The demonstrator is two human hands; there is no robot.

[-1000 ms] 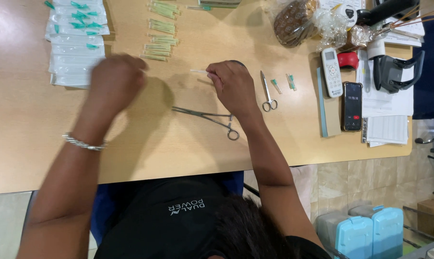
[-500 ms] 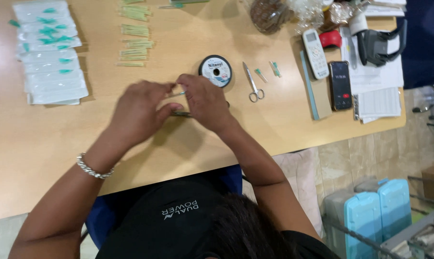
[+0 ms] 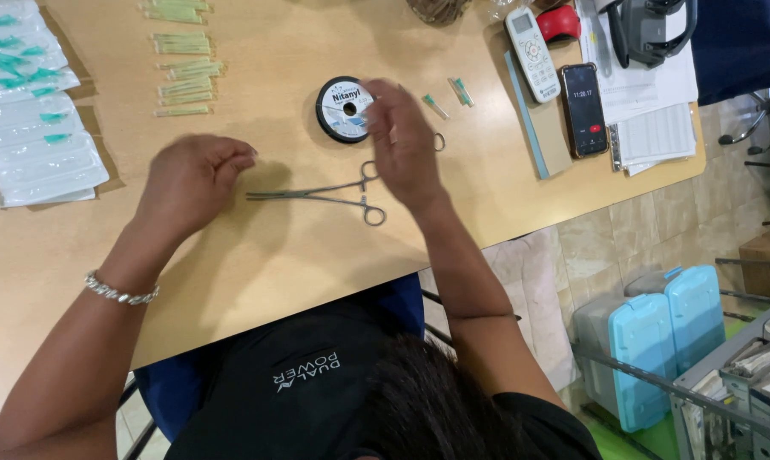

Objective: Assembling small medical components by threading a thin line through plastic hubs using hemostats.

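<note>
My left hand (image 3: 191,181) rests on the wooden table (image 3: 257,255), fingers curled in, and nothing shows in them. Its fingertips lie just beside the tip of the steel forceps (image 3: 317,194), which lie flat between my hands. My right hand (image 3: 406,145) hovers over the forceps' ring handles, fingers loosely spread toward a black spool of thread (image 3: 342,109). It covers most of a small pair of scissors (image 3: 439,141); only one ring shows.
Clear packets with green parts (image 3: 31,128) are stacked at the far left, with rows of thin pale green tubes (image 3: 181,77) behind. Two green-tipped pieces (image 3: 459,89), a remote (image 3: 531,43), a phone (image 3: 583,109) and papers (image 3: 657,128) lie right. Blue cases (image 3: 649,341) stand on the floor.
My hands were pinched together over the forceps; they have now come apart, left hand moving left, right hand rising toward the spool. The view has shifted.
</note>
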